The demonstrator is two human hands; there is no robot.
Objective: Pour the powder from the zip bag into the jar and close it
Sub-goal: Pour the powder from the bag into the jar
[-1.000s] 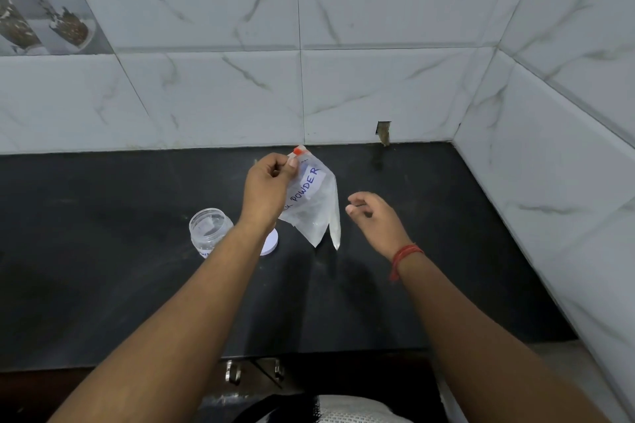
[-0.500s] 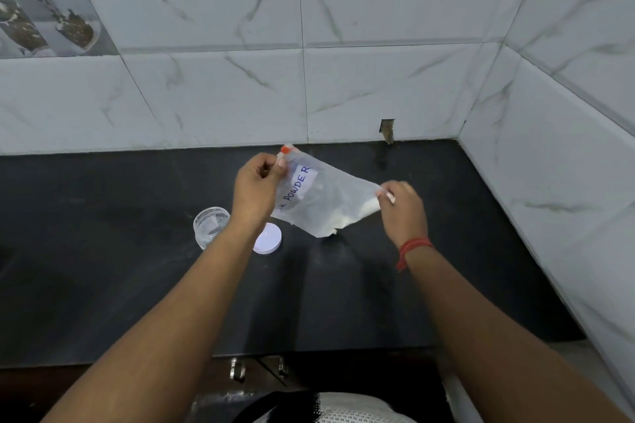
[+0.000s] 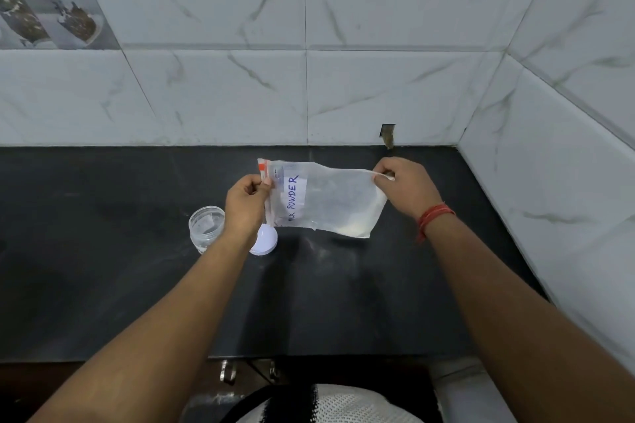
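A clear zip bag [image 3: 326,199] with a label reading "POWDER" hangs sideways above the black counter, stretched between both hands. My left hand [image 3: 245,204] pinches its red zip end at the left. My right hand [image 3: 405,191] pinches the bottom corner at the right. A little white powder lies along the bag's lower right edge. A small clear jar [image 3: 206,228] stands open on the counter, just left of my left wrist. Its white lid [image 3: 264,240] lies flat next to it, partly hidden by my left forearm.
The black counter [image 3: 103,268] runs to a white marble-tiled wall [image 3: 309,96] at the back and another tiled wall [image 3: 549,182] on the right. The counter's front edge is near my body, with metal cabinet handles [image 3: 228,373] below it.
My right hand reached in and took hold of the bag's bottom corner, then pulled it right and up. The bag went from hanging down to stretched sideways between both hands.
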